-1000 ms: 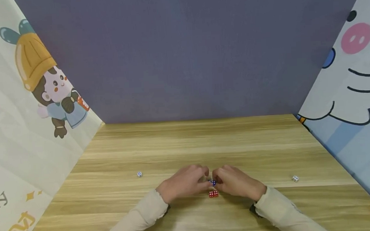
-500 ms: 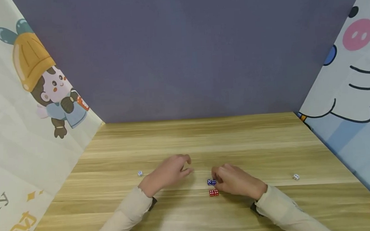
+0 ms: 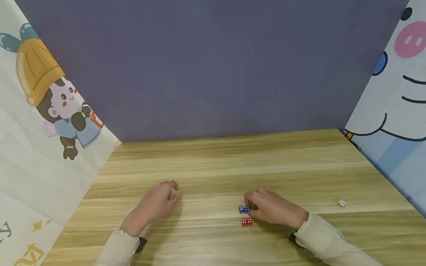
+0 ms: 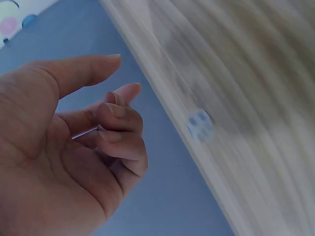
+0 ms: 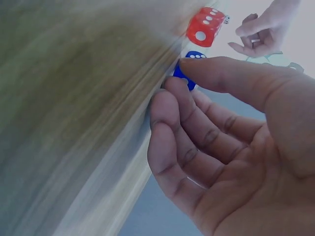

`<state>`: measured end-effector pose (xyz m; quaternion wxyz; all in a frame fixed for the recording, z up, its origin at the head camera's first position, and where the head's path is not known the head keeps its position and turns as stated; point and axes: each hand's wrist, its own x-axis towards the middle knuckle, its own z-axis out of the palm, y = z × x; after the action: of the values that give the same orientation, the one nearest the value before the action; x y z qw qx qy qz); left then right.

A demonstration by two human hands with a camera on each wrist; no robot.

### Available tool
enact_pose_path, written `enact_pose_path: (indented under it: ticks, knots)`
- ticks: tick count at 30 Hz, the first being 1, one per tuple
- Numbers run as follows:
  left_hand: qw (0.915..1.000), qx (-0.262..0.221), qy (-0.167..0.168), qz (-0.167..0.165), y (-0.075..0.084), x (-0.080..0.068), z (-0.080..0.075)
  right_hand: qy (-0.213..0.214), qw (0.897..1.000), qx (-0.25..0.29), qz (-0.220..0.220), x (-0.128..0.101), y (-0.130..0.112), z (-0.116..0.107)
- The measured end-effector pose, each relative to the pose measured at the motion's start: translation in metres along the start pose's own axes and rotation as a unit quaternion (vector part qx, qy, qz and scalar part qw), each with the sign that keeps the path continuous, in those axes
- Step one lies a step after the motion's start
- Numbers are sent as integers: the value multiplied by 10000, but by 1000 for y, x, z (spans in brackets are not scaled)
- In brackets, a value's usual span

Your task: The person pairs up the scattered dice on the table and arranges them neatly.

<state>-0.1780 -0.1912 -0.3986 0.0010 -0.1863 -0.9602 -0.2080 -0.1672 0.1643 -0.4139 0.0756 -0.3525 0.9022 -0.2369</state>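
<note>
Two blue dice [image 3: 241,210] stand side by side on the wooden tabletop. My right hand [image 3: 271,209] pinches the right-hand blue die [image 5: 183,78] between thumb and fingers. Just in front of the blue pair lie two red dice [image 3: 247,222], also side by side. My left hand [image 3: 152,205] hovers over the left of the table, holding nothing, its thumb and index finger apart and the other fingers loosely bent. A white die with blue pips [image 4: 200,126] rests beyond its fingertips in the left wrist view; in the head view that hand hides it.
A white die with dark pips [image 3: 341,203] lies on the right part of the wooden table [image 3: 214,160]. Behind stands a grey-blue panel [image 3: 210,65]. Printed cloths border both sides, a cartoon figure [image 3: 66,99] on the left one.
My left hand has let go at the blue dice and travelled left, now covering the white die in the head view. The right hand has stayed at the blue pair.
</note>
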Motion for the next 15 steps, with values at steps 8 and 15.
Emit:
enact_pose_path:
  ticks: [8, 15]
  knots:
    - [9979, 410, 250, -433, -28, -11, -6, -81, 9999, 55, 35, 0, 0, -1]
    - [9963, 662, 339, -439, -38, -17, -6, -115, 9999, 104, 11, 2, 2, -1]
